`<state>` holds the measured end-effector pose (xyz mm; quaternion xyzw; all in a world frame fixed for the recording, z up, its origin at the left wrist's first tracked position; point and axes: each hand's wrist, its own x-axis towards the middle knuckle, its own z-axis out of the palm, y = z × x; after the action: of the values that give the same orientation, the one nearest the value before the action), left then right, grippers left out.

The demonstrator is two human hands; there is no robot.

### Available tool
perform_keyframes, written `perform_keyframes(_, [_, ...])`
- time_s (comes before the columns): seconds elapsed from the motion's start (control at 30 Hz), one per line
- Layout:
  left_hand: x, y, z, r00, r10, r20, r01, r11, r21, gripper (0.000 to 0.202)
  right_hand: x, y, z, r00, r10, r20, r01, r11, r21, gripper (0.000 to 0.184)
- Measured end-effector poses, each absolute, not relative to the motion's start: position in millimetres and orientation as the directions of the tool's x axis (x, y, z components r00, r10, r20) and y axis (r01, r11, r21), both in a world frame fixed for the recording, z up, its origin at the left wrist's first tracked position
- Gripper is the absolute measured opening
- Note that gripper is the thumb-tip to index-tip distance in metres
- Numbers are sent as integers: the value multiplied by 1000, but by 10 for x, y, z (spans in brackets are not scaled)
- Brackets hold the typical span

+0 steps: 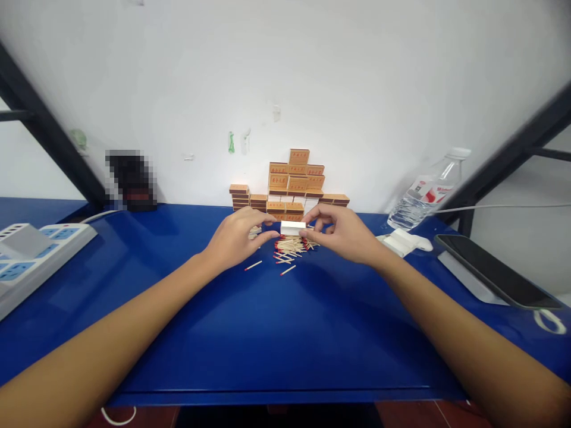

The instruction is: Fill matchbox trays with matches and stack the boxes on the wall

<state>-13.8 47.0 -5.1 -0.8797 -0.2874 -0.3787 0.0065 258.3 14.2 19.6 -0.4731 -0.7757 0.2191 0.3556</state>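
Observation:
A small white matchbox tray (292, 227) is held above a heap of loose matches. My right hand (341, 230) pinches its right end between thumb and fingers. At the tray's left end is my left hand (238, 235), thumb and fingers apart; whether the fingertips touch the tray is unclear. Beneath the tray, red-tipped matches (291, 245) lie piled on the blue table, with a couple of single ones nearer me. Behind my hands, orange-and-brown matchboxes (298, 169) are stacked against the wall. Something pale and layered (254, 232) is partly hidden behind my left hand.
On the left lies a white power strip (53, 249) with a plug in it. A clear plastic bottle (423, 190) leans at the back right, near crumpled white packaging (404, 242). A dark phone (495, 270) rests at the right. The blue table (267, 345) ends at a front edge.

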Motion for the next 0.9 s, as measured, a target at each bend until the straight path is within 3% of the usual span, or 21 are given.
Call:
perform_keyframes(0.1, [-293, 510, 67, 591, 565, 575, 653, -754, 69, 30, 2787, 173, 397, -261, 931, 256, 532, 360, -766, 38])
perform_keyframes(0.2, [-442, 526, 216, 584, 691, 426, 792, -599, -113, 39, 3137, 204, 599, -90, 964, 250, 518, 260, -815, 44])
perform_keyframes(0.3, [-513, 521, 312, 533, 789, 305, 846, -510, -159, 44, 3545, 226, 689, 1, 982, 190, 568, 156, -808, 35])
perform_keyframes(0.47, [-540, 524, 317, 514, 847, 135, 857, -501, -117, 55, 4036, 360, 516, -15, 992, 129, 720, 100, -686, 22])
perform_keyframes(0.67, [-573, 523, 324, 533, 838, 118, 842, -539, 26, 59, 4137, 604, 276, 41, 997, 67, 929, -14, -369, 10])
perform_keyframes(0.8, [-575, 518, 322, 578, 812, 80, 803, -584, 117, 51, 4034, 642, 243, 48, 985, 168, 974, -9, -227, 10])
perform_keyframes(0.9, [-581, 537, 304, 609, 791, 63, 767, -607, 208, 38, 3804, 585, 244, -60, 951, 303, 987, 101, -122, 11])
